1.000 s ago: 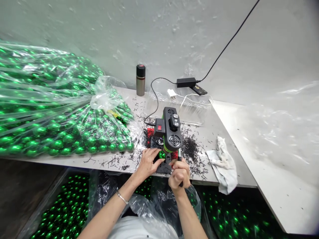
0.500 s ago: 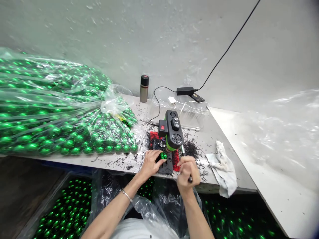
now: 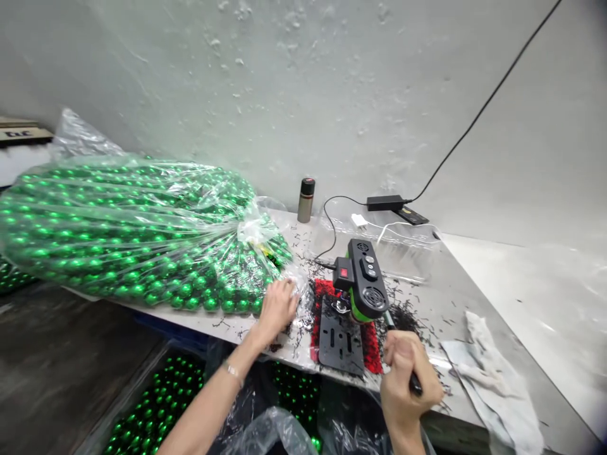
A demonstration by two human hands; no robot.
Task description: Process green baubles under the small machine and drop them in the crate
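Observation:
My left hand (image 3: 279, 308) is at the right end of the large clear bag of shiny green balls (image 3: 156, 253); its fingers touch the plastic, and what they hold, if anything, is hidden. My right hand (image 3: 408, 370) is wrapped round a dark-handled tool (image 3: 416, 384), whose shaft points up toward the black and green device (image 3: 368, 278). Below the device is a black slotted plate (image 3: 340, 341) on a red mat (image 3: 374, 354). No ball shows on the plate.
Behind the device are a clear plastic tray (image 3: 408, 256), a black power adapter (image 3: 385, 202) with cables, and a bottle (image 3: 306, 200). A white cloth (image 3: 497, 379) hangs over the right front edge. Black scraps are scattered around. Open bags of green balls (image 3: 177, 385) stand below the table.
My left hand has moved left from the plate to the bag, and the green ball it held there is no longer visible. My right hand still holds the tool. The view has turned left.

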